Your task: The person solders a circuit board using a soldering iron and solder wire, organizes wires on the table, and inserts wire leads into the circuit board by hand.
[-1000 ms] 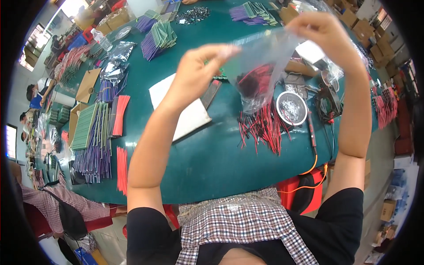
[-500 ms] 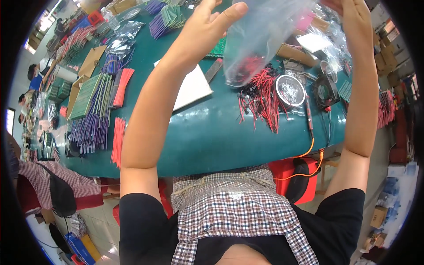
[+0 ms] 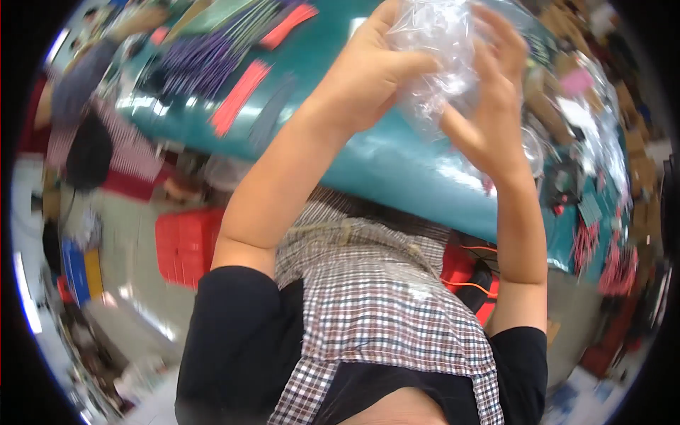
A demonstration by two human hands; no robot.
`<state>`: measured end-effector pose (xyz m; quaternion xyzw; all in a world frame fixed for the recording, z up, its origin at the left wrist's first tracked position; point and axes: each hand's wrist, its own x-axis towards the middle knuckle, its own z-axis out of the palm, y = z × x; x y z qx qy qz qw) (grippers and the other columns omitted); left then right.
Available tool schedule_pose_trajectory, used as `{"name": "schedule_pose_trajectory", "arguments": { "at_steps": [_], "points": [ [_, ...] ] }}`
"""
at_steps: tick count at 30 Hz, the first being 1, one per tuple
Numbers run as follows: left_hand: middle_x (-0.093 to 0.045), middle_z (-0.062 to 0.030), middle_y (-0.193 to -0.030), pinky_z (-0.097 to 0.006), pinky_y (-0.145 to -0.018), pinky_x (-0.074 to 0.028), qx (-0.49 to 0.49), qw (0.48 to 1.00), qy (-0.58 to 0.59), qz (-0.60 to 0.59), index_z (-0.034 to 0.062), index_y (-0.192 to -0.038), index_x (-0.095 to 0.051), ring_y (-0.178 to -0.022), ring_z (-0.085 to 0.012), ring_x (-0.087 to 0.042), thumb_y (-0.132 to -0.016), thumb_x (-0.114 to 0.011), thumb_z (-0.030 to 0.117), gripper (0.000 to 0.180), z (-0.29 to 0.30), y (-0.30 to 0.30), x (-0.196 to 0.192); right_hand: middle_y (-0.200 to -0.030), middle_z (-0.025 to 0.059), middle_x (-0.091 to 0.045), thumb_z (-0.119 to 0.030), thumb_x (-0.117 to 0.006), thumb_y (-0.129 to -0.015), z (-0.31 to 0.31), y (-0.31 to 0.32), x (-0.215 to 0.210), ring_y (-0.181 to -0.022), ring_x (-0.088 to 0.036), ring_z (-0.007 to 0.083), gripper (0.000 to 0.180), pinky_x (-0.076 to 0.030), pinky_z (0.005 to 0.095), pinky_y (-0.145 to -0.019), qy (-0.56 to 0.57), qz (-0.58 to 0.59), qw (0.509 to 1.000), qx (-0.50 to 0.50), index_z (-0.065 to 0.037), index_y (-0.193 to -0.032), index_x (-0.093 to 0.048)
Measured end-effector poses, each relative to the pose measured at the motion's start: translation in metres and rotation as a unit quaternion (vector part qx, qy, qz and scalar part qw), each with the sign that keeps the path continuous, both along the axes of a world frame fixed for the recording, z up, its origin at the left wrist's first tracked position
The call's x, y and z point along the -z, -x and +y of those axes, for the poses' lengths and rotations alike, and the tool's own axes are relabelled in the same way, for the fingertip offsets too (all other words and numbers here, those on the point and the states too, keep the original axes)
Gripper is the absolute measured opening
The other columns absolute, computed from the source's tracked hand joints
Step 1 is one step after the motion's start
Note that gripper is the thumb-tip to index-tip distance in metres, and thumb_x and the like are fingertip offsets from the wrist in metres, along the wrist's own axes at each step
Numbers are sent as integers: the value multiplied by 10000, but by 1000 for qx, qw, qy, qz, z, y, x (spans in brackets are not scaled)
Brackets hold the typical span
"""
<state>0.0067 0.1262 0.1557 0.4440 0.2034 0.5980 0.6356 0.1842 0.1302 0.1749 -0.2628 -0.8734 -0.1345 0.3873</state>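
Crumpled clear plastic bag (image 3: 440, 46) is held over the green table (image 3: 397, 161), between the hands. Left hand (image 3: 370, 76) and right hand (image 3: 494, 117) are apart, clasping its opposite sides.

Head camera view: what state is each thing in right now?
Clear plastic bag, crumpled, held up
Left hand, gripping the bag
Right hand, fingers bent and spread at the bag; grip too blurred to tell
Red strips, lying in a bundle
Purple wires, fanned out
Checked apron, worn, creased
Green table, partly covered
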Motion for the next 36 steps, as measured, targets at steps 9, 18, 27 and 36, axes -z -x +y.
{"name": "schedule_pose_trajectory", "arguments": {
  "at_steps": [9,18,27,36],
  "points": [
    [-657,-110,-1018,-353,-933,-496,-451,749,-92,476,25,-1059,-653,-1035,-269,-638,-782,-568,-47,298,-139,137,133,-1287,190,-581,-102,-699,-819,-95,144,144,-1172,-578,263,651,-472,349,-992,683,191,666,-231,32,-1397,-430],
    [-581,-134,-1221,-406,-980,-467,-423,772,130,457,69,-1178,-638,-1156,-313,-580,-789,-747,125,408,-248,155,278,-1236,95,-621,-249,-411,-932,-129,200,269,-1069,-552,184,447,-422,352,-944,915,54,360,-171,-31,-1306,-525],
    [-626,-193,-1199,-397,-950,-479,-482,721,290,405,20,-1157,-649,-1099,-329,-610,-852,-696,144,332,-158,266,337,-1367,157,-479,-65,-533,-870,-42,267,371,-1004,-628,401,439,-519,487,-864,485,-281,823,-97,-3,-1300,-477],
    [-487,-190,-1413,-409,-1075,-370,-249,721,190,618,32,-1283,-567,-1245,-369,-484,-933,-625,292,440,-54,289,471,-1175,205,-632,-76,-575,-859,-27,267,422,-961,-647,397,384,-526,485,-793,287,-104,946,-113,-43,-1242,-580]
  ]
}}
